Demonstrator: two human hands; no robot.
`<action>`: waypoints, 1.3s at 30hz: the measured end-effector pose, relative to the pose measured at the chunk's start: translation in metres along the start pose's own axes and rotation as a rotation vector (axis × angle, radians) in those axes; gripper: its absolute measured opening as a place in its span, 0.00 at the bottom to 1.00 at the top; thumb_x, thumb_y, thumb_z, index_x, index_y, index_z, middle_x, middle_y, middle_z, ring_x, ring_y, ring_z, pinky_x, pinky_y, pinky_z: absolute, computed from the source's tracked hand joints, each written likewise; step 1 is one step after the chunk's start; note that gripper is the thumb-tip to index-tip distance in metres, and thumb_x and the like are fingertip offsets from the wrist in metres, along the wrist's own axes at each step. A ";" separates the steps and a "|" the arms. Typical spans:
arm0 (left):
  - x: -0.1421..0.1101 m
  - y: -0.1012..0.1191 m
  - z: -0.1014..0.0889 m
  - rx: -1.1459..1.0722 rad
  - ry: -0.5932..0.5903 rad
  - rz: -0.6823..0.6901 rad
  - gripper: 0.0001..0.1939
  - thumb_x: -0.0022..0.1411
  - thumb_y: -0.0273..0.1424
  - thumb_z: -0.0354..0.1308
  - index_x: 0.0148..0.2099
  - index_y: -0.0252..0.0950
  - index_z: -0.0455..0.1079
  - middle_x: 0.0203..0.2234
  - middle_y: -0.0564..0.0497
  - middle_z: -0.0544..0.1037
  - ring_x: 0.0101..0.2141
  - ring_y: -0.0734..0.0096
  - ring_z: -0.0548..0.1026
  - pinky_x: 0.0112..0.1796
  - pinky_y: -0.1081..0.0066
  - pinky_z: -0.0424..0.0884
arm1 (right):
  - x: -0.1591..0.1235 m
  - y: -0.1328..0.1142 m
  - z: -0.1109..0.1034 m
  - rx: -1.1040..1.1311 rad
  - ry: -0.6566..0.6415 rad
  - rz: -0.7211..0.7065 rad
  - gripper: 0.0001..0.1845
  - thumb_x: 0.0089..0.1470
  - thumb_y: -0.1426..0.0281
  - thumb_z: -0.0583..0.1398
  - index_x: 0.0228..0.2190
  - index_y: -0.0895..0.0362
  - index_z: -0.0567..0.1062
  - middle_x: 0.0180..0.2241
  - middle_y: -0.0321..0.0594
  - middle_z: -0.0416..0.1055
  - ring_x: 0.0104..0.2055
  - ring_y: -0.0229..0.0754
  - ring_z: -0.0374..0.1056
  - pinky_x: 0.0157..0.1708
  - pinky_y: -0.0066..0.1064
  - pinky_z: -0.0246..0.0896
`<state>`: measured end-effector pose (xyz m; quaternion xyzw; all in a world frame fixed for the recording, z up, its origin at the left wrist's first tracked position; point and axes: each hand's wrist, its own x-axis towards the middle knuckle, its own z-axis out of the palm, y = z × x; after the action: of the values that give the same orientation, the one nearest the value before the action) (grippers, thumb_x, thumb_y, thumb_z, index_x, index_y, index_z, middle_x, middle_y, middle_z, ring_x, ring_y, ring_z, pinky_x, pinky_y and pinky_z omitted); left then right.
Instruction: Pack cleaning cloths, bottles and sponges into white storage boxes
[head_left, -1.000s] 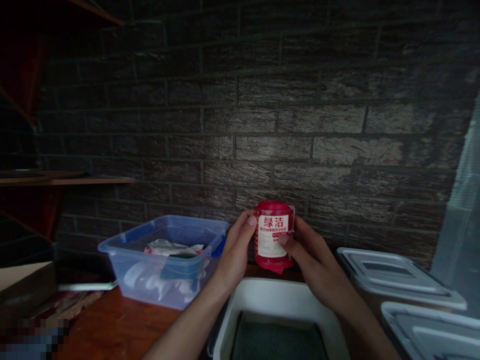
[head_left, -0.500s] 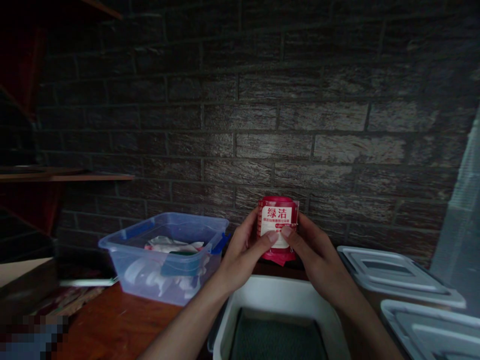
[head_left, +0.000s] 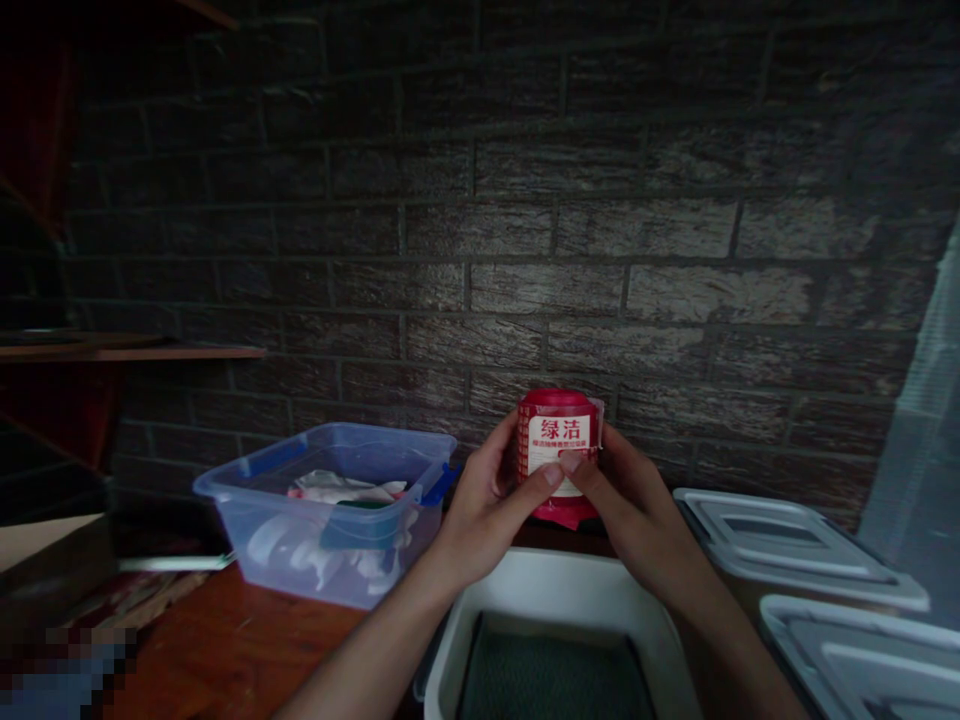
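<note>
Between both hands, a red roll of garbage bags (head_left: 551,430) is held upright, its pale label with red characters facing me. My left hand (head_left: 487,515) grips it from the left, thumb across the label. From the right, my right hand (head_left: 634,500) closes around it, its thumb meeting the left one at the front. The fingers behind the roll are hidden. Below the hands stands a white bin (head_left: 547,570) with a dark green textured item (head_left: 555,670) inside; the roll is above its far rim.
On the left, a clear blue-tinted box (head_left: 285,540) holds white items on the wooden table (head_left: 247,650). Two lids, a far lid (head_left: 795,540) and a near lid (head_left: 870,660), lie at right. A brick wall (head_left: 480,230) rises behind; shelves (head_left: 150,350) jut from the left.
The roll has turned slightly in my hands, showing more of its left side, and shifted a little right. Both hands keep their hold; the view has moved only slightly.
</note>
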<state>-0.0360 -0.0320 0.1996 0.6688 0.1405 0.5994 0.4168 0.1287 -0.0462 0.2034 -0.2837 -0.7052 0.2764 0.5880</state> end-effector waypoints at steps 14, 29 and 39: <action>-0.001 -0.009 -0.005 0.033 0.082 0.027 0.30 0.64 0.38 0.66 0.66 0.38 0.67 0.57 0.44 0.78 0.57 0.50 0.75 0.57 0.59 0.70 | -0.002 -0.003 0.002 -0.030 -0.012 -0.005 0.25 0.65 0.55 0.61 0.60 0.51 0.71 0.54 0.41 0.77 0.46 0.46 0.76 0.53 0.38 0.69; 0.002 -0.009 -0.004 0.054 0.051 0.045 0.28 0.65 0.35 0.65 0.65 0.37 0.67 0.55 0.44 0.79 0.52 0.54 0.78 0.52 0.64 0.73 | -0.002 0.001 -0.001 -0.095 0.007 -0.034 0.22 0.67 0.60 0.59 0.59 0.52 0.72 0.54 0.40 0.77 0.45 0.45 0.75 0.56 0.38 0.66; 0.003 -0.012 -0.009 0.064 0.056 0.053 0.27 0.65 0.38 0.66 0.63 0.37 0.69 0.53 0.45 0.81 0.53 0.55 0.78 0.50 0.67 0.73 | -0.003 0.003 -0.003 -0.122 -0.003 -0.056 0.22 0.67 0.64 0.58 0.60 0.52 0.72 0.53 0.39 0.77 0.44 0.44 0.74 0.51 0.35 0.68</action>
<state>-0.0396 -0.0195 0.1920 0.6682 0.1535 0.6240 0.3750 0.1320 -0.0456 0.1995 -0.2988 -0.7295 0.2167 0.5759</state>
